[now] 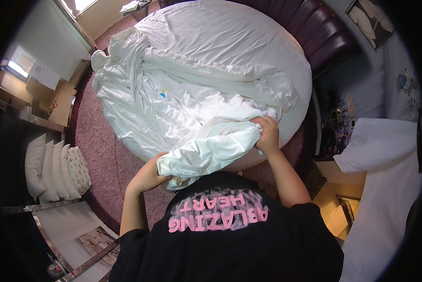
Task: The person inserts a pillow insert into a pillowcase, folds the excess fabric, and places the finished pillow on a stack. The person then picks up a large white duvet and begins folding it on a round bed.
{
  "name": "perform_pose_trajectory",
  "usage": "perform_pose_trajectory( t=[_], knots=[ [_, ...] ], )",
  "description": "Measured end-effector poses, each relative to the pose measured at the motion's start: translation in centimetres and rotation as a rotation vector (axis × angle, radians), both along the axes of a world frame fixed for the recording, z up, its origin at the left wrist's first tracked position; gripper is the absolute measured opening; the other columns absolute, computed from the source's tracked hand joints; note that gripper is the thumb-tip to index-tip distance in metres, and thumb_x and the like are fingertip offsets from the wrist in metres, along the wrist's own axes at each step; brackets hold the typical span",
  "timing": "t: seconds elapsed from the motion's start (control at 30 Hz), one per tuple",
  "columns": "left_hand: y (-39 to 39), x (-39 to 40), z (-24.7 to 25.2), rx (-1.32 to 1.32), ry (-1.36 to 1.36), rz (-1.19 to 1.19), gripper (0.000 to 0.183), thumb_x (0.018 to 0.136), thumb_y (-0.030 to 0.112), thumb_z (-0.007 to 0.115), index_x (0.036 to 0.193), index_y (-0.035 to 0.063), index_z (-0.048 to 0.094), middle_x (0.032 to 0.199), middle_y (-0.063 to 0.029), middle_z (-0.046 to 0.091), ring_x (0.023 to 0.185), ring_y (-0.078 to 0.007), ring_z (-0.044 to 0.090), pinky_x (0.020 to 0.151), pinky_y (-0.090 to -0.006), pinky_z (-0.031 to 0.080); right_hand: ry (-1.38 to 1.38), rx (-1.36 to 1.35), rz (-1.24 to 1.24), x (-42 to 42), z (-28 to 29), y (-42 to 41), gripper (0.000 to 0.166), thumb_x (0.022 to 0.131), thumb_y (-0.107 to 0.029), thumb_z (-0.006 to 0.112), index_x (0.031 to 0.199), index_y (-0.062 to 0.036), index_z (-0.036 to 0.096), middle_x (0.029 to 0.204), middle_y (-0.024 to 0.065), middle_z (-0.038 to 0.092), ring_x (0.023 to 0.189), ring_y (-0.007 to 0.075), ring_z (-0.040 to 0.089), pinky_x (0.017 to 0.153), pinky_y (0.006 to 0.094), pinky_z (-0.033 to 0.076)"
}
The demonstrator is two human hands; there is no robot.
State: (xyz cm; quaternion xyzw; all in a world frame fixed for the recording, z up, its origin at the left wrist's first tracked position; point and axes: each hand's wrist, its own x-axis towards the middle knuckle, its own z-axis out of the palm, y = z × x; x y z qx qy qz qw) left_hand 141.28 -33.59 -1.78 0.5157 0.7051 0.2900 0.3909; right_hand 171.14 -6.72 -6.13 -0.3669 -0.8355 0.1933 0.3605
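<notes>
A large white duvet cover or similar bedding [211,151] lies bunched over the near half of a round bed with a white fitted sheet [225,31]. My left hand [151,172] grips one end of its raised near edge, the fingers partly hidden under the cloth. At the other end of that edge, my right hand [267,134] has the fabric pinched between thumb and fingers. Between both hands the cloth is lifted close to my body. Farther in, folds pile up toward the bed's left side, and a small blue and yellow mark shows on the fabric.
A purple leather headboard [324,31] curves behind the bed. Stacked pillows [52,169] stand at the left beyond the pink carpet [101,141]. White cloth [384,169] hangs at the right. A small table [140,12] with papers stands at the far left of the bed.
</notes>
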Motion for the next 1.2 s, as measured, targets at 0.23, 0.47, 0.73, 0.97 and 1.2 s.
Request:
perform_pose_trajectory(
  t=[0.23,0.47,0.73,0.97,1.2],
  knots=[
    [5.6,8.5,0.9,0.404,0.057,-0.234,0.073,0.079,0.026,0.077,0.136,-0.0017,0.042,0.135,-0.0241,0.045,0.123,-0.0365,0.047,0.103,-0.0417,0.038,0.082,0.173,0.322,-5.3,7.4,-6.7,0.017,0.068,-0.017,0.073,0.083,-0.0112,0.07,0.096,0.0121,0.066,0.089,0.032,0.062,0.076,0.0395,0.051],
    [8.6,9.8,-3.1,0.142,-0.16,-0.093,0.041,0.079,0.016,0.07,0.116,0.002,0.058,0.104,-0.0166,0.066,0.097,-0.0302,0.063,0.084,-0.0384,0.049,0.063,-0.276,0.398,-4.1,7.6,-8.8,0.026,0.069,-0.007,0.071,0.095,-0.0064,0.067,0.095,0.0128,0.066,0.095,0.03,0.062,0.085,0.037,0.049],
    [9.5,9.3,-7.6,0.384,-0.039,-0.216,0.041,0.078,0.011,0.068,0.116,-0.0025,0.06,0.108,-0.0172,0.067,0.1,-0.0299,0.064,0.087,-0.0361,0.049,0.169,-0.853,0.614,0.3,5.4,-9.9,0.04,0.083,0.0,0.06,0.123,-0.0046,0.056,0.098,0.008,0.065,0.083,0.0094,0.058,0.075,0.0227,0.045],
    [13.0,12.0,-7.0,-0.007,-1.029,0.496,0.041,0.084,0.01,0.062,0.123,-0.003,0.056,0.111,-0.0116,0.065,0.095,-0.0213,0.064,0.082,-0.0326,0.051,1.037,-1.375,-0.11,-1.3,1.2,-8.7,0.036,0.091,-0.004,0.055,0.125,-0.0053,0.041,0.1,0.0077,0.057,0.081,0.0152,0.059,0.073,0.027,0.051],
    [11.0,12.8,-3.7,0.104,-0.339,0.186,0.043,0.083,0.005,0.061,0.125,-0.0035,0.054,0.125,-0.0155,0.058,0.12,-0.0267,0.053,0.1,-0.0342,0.042,0.546,-0.928,0.383,-0.1,-7.7,-8.6,0.079,0.087,-0.032,0.071,0.145,-0.001,0.028,0.134,0.0135,0.05,0.123,0.0217,0.048,0.103,0.0342,0.038]
  ],
)
